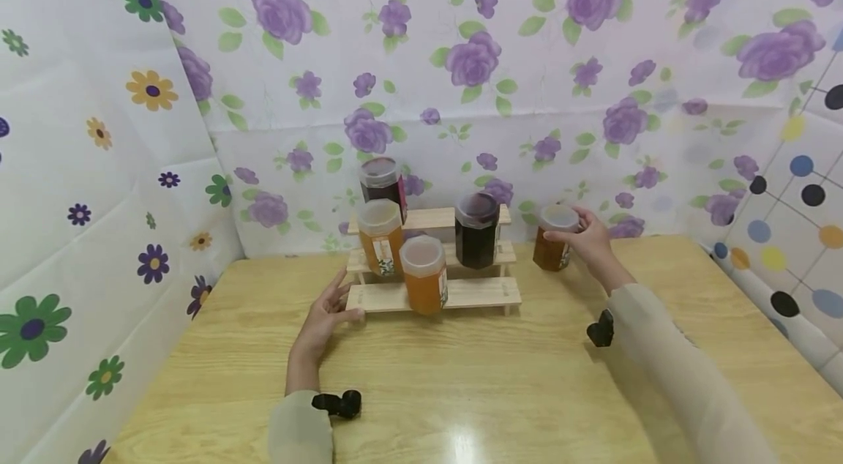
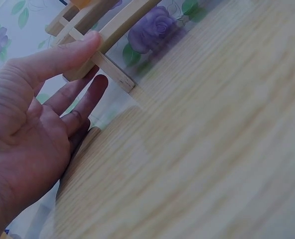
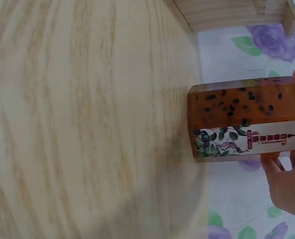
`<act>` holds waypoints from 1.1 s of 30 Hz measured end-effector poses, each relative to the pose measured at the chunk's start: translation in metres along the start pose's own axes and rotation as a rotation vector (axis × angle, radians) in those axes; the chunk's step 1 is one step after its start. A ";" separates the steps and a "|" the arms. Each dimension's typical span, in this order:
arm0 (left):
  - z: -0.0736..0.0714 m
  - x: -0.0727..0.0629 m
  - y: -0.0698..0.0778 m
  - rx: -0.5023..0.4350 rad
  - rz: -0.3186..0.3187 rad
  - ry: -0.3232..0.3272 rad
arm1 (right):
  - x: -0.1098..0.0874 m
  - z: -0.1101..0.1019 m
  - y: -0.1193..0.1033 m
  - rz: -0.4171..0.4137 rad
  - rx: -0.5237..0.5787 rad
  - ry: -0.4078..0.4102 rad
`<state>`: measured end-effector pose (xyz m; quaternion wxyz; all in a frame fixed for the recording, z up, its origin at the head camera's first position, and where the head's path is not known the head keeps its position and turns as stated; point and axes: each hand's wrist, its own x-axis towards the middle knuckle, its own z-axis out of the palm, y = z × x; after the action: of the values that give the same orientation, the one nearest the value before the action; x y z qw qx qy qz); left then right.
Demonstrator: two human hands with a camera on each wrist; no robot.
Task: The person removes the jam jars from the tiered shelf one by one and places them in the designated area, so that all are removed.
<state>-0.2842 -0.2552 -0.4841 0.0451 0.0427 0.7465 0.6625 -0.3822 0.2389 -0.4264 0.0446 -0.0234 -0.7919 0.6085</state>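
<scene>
A three-step wooden rack (image 1: 484, 293) stands on the table. At the left end of its lowest step is my left hand (image 1: 321, 317); in the left wrist view the thumb (image 2: 62, 57) lies against the board and some fingers pass behind it. To the right of the rack my right hand (image 1: 593, 246) grips a reddish-brown jar (image 1: 550, 252) near its clear lid. The right wrist view shows dark seeds inside this jar (image 3: 237, 104) and a white printed label. The jar's base is at the table surface; whether it touches cannot be told.
On the rack are a dark jar (image 1: 380, 189) on the top step, an amber jar (image 1: 382, 238) and a black jar (image 1: 477, 233) on the middle step, and an orange jar (image 1: 424, 281) on the lowest. A flowered cloth (image 1: 421, 91) hangs behind the table.
</scene>
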 end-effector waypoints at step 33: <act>0.001 -0.001 0.001 0.001 0.003 0.012 | -0.002 -0.004 -0.006 0.020 -0.028 -0.074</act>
<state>-0.2834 -0.2543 -0.4827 0.0396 0.0401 0.7470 0.6625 -0.3798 0.2408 -0.4202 0.0088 -0.0097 -0.8010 0.5985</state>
